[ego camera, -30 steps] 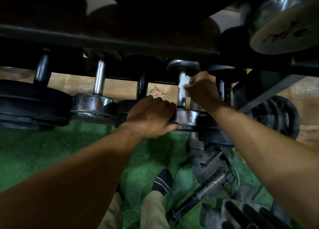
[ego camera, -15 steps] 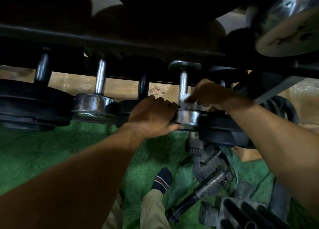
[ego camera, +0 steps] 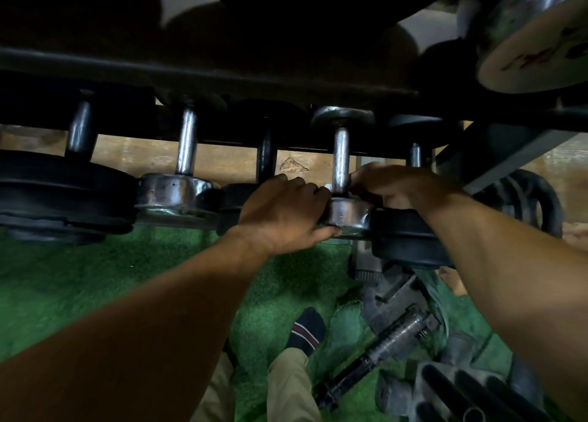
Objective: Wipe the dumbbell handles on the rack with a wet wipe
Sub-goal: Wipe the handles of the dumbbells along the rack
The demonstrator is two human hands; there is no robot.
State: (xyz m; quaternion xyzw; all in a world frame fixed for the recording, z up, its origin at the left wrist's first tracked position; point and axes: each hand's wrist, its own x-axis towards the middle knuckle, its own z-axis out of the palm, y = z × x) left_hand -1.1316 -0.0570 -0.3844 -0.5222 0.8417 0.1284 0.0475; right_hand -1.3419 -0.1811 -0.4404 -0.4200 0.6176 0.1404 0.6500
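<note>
Both hands at the near end of 1 chrome dumbbell on the rack.

Chrome dumbbell (ego camera: 341,180) lies on the rack rail (ego camera: 203,75), handle (ego camera: 341,154) running away from the viewer; left hand (ego camera: 286,213) curls over the dumbbell's near chrome head (ego camera: 348,215), thumb under it, grip clasped on that head; right hand (ego camera: 394,188) sits just right of the handle's near end, fingers curled against it, grip clenched at the handle base; a small white patch of wet wipe (ego camera: 328,186) shows at the handle base between the 2 hands, and whether the right fingers pinch it cannot be told; left of this dumbbell sits a black dumbbell (ego camera: 265,167), then another chrome dumbbell (ego camera: 178,180); below the dumbbell lies green turf (ego camera: 95,281), with a striped sock (ego camera: 307,331) and a loose bar (ego camera: 381,351) on it.
</note>
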